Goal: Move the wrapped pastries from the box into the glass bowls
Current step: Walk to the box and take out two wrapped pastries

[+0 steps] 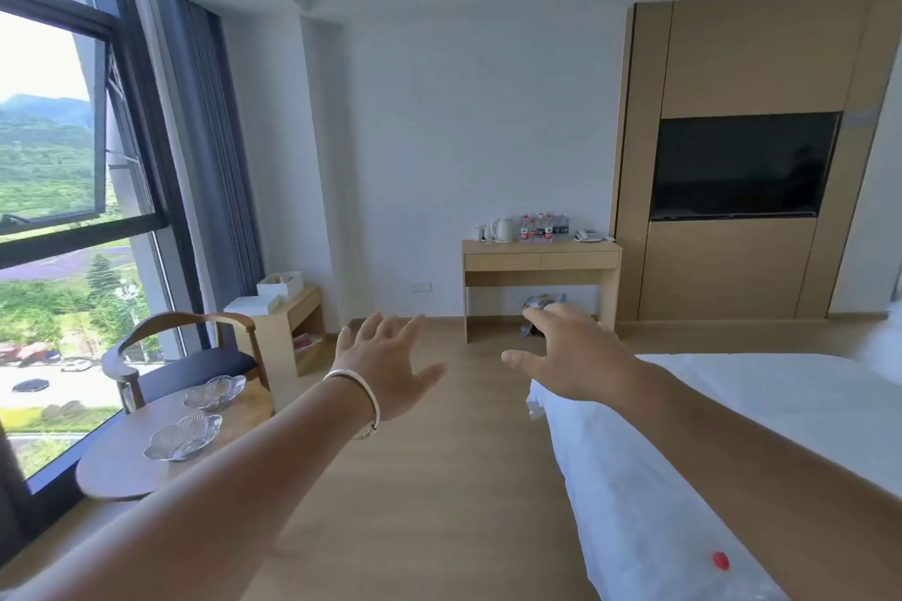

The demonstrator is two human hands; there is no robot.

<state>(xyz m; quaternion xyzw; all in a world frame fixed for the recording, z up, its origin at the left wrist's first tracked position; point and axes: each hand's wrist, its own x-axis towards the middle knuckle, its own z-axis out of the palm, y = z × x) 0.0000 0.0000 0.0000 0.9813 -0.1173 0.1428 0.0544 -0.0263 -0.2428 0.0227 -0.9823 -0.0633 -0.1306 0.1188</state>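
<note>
Two empty glass bowls stand on a round wooden table (117, 464) at the lower left: a near bowl (183, 437) and a far bowl (215, 391). A white box (280, 284) sits on a low wooden side table (293, 312) by the curtain, its contents too small to make out. My left hand (385, 356), with a bracelet at the wrist, is stretched out in mid-air, fingers spread and holding nothing. My right hand (566, 356) is also raised in mid-air with straight fingers, empty. Both hands are far from the box and the bowls.
A wooden chair (185, 356) stands behind the round table by the window. A bed with white sheets (732, 429) fills the right. A desk (542, 259) with a kettle, bottles and a phone stands at the far wall, a bag under it. Wooden floor lies between.
</note>
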